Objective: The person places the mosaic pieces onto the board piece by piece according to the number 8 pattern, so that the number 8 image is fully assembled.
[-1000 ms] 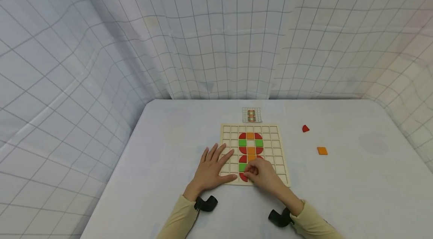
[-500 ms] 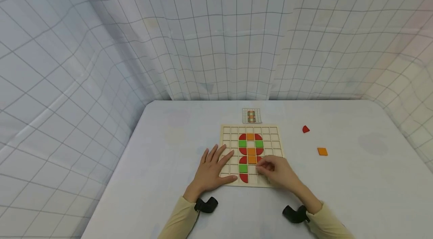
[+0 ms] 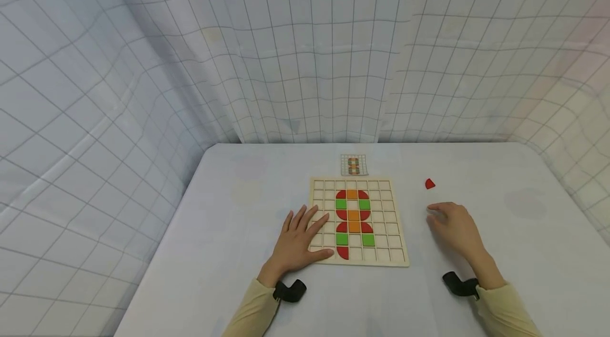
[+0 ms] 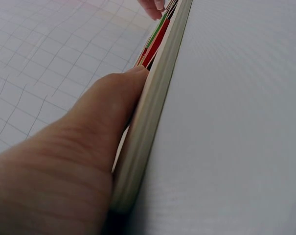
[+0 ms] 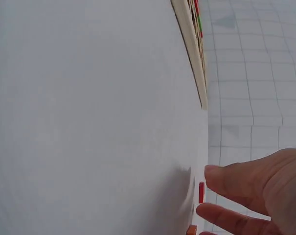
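My left hand (image 3: pixel 295 241) lies with fingers spread over the left edge of a wooden grid board (image 3: pixel 395 257), its thumb resting on the board's near part. Red quarter-round tiles, green tiles (image 3: pixel 368 240) and orange tiles (image 3: pixel 353 215) fill some of the squares. Right of the board, my right hand (image 3: pixel 455 228) hovers over the table with thumb and index finger apart, nothing visible between them. Close by its fingers is a loose orange tile (image 5: pixel 192 230), which the hand hides in the head view. Farther back lies a loose red quarter-round tile (image 3: pixel 430 184).
A small pattern card (image 3: pixel 353 165) with a matching coloured figure lies behind the board. The white table (image 3: pixel 248 188) ends at a gridded curtain (image 3: pixel 310 61) behind and at the sides. Black wrist mounts (image 3: pixel 289 291) sit on both forearms.
My right hand has left the board and moved right, to where the loose orange tile lay. A green tile shows in the right column where the hand was. The left hand stays in place.
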{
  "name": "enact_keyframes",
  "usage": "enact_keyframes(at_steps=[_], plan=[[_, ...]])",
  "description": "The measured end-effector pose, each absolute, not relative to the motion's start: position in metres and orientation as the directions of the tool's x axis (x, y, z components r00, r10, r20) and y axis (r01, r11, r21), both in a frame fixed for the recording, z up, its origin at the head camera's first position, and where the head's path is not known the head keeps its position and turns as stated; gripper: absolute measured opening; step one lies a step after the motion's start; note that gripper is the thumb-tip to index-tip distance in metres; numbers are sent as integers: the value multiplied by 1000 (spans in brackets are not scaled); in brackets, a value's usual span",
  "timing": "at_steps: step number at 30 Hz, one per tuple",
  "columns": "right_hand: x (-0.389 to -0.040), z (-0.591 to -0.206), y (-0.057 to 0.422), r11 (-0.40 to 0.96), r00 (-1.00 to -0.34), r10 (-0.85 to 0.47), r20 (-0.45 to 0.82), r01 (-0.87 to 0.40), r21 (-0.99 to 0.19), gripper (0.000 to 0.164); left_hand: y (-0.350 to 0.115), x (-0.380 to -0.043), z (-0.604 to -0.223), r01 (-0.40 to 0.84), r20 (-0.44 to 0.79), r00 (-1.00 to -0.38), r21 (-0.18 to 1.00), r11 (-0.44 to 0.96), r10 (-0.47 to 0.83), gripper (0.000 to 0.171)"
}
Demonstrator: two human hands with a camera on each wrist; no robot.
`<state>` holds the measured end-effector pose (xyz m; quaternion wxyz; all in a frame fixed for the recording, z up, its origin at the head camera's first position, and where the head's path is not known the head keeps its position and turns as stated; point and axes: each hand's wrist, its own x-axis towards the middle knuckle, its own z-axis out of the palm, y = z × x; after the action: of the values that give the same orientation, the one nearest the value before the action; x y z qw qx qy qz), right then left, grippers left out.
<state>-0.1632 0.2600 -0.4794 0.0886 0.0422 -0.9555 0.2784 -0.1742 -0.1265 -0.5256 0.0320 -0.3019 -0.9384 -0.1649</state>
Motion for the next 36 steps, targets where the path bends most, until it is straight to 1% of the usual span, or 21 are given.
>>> enact_keyframes(at_steps=[3,6,14,18,22,27,31,36], plan=[[-161,-482,273,875,-982,-16,187,-104,-473,28,-126,-173,-527,581,174,-813,297,757,556,81],[-159,-484,283,893,-984,0,180,-81,-443,30,-127,-173,-527,587,187,-809,302,751,557,81],[-154,-481,293,891,-983,16,185,-70,-449,25,-127,-172,-524,576,162,-816,294,763,554,81],[-154,-479,294,898,-988,30,155,-41,-438,25,-127,-172,-524,569,149,-821,283,772,551,81],[-155,-477,295,872,-992,43,120,-22,-490,25,-127,-172,-524,567,143,-822,283,773,551,81],[-153,-478,296,821,-990,76,115,-3,-571,24,-126,-172,-524,563,133,-825,279,778,549,81],[-148,-479,292,799,-988,100,120,8,-602,23,-126,-173,-525,568,142,-822,278,775,552,81],[-143,-479,272,758,-989,56,140,-49,-650,16,-126,-174,-525,572,147,-819,279,771,554,81]])
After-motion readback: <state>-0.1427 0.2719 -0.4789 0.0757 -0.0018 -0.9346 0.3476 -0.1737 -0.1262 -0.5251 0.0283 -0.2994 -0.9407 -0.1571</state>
